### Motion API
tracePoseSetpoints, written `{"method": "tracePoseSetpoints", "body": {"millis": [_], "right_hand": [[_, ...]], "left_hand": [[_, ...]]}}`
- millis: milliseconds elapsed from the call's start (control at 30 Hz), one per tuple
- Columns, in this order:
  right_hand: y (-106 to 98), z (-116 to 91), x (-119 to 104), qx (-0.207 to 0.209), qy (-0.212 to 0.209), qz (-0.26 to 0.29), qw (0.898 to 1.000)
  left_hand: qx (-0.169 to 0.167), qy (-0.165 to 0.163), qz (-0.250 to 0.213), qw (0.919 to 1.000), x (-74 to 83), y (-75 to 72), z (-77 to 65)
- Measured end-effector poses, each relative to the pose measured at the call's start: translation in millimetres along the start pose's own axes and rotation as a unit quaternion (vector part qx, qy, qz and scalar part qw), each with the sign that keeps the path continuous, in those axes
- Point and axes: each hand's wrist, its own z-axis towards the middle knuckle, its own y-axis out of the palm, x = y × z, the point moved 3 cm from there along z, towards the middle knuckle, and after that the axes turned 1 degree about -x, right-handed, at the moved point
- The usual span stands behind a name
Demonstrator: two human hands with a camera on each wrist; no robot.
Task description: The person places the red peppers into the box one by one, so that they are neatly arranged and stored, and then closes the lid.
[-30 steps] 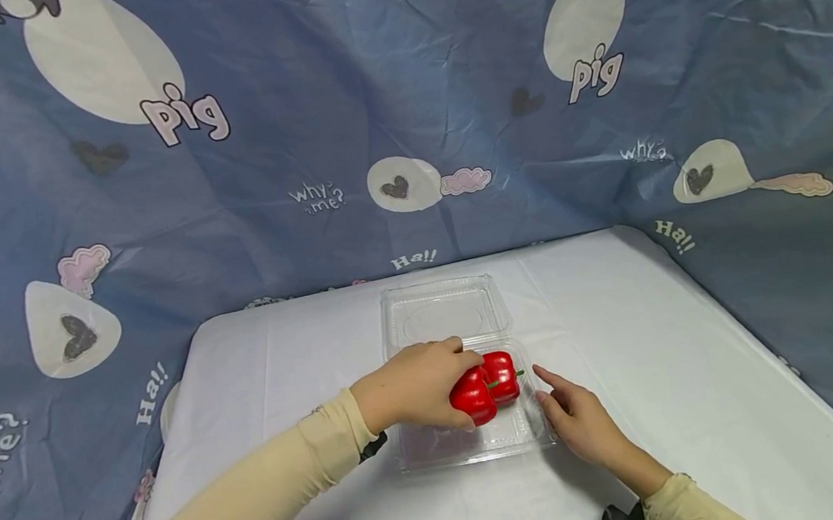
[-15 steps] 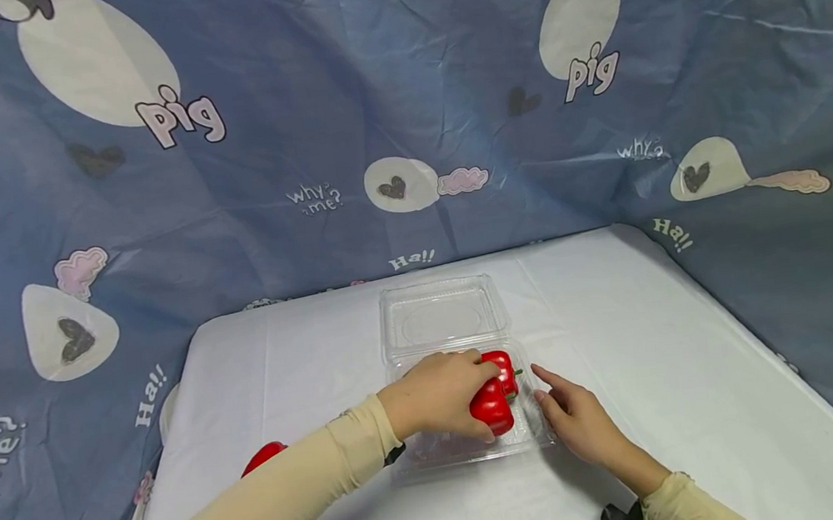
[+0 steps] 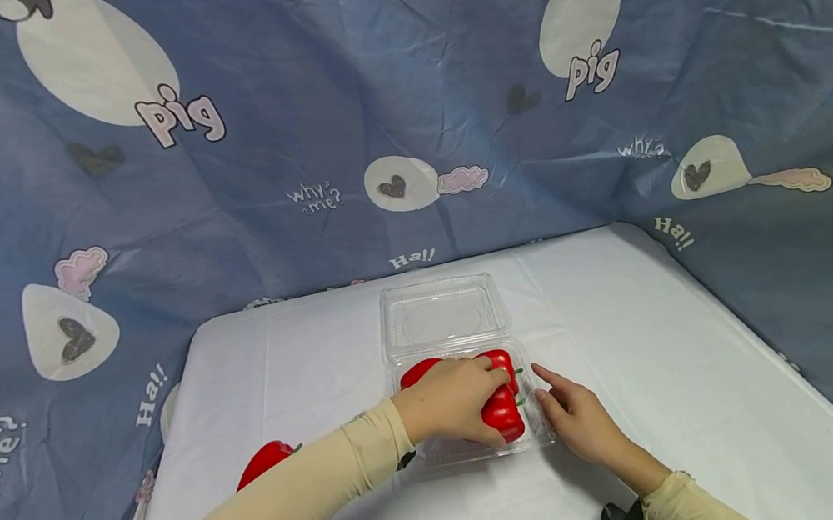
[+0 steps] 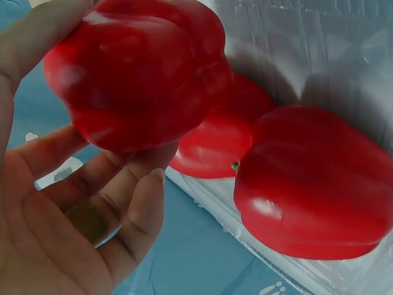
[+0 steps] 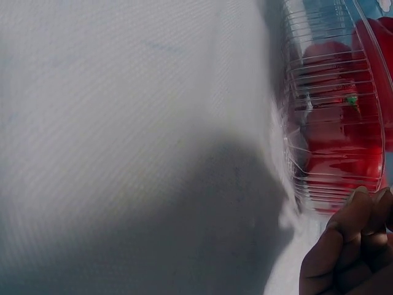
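Observation:
In the head view my left hand (image 3: 451,399) grips a red bell pepper (image 3: 504,417) low over the front right of a clear plastic clamshell box (image 3: 472,447). The left wrist view has the held pepper (image 4: 135,74) between thumb and fingers, its underside facing the camera. Behind it in the box is a second pepper (image 3: 500,361); a third pepper (image 3: 416,371) lies at the back left, partly covered by my hand. My right hand (image 3: 586,424) is at the box's right side, index finger extended. Its fingertips (image 5: 358,195) are right at the rim in the right wrist view.
The box's lid (image 3: 445,317) lies open toward the back. Another red pepper (image 3: 263,461) rests on the white-covered table (image 3: 657,337) at the left, partly behind my left sleeve. A blue printed cloth (image 3: 342,116) hangs along the back and sides.
My left hand has carried its pepper right and toward me. The back-left pepper in the box and the one on the table have come into sight. My right hand stays put.

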Motion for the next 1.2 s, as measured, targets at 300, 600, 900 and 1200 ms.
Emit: {"method": "tracePoseSetpoints", "body": {"millis": [300, 600, 900, 1200], "right_hand": [[1, 0, -1, -0.003, -0.002, -0.002, 1.000], [-1, -1, -6, -0.022, 0.012, 0.039, 0.999], [-1, -1, -4, -0.016, 0.014, 0.021, 1.000], [0, -1, -2, -0.013, 0.015, 0.010, 1.000]], "left_hand": [[-0.002, -0.001, 0.007, 1.0000, 2.3, 5.4, 3.5], [0.013, 0.022, 0.006, 0.9997, 3.9, 5.6, 6.1], [0.018, 0.042, 0.029, 0.9985, 5.0, 12.9, 10.0], [0.034, 0.070, 0.060, 0.9952, 7.9, 22.1, 13.9]]}}
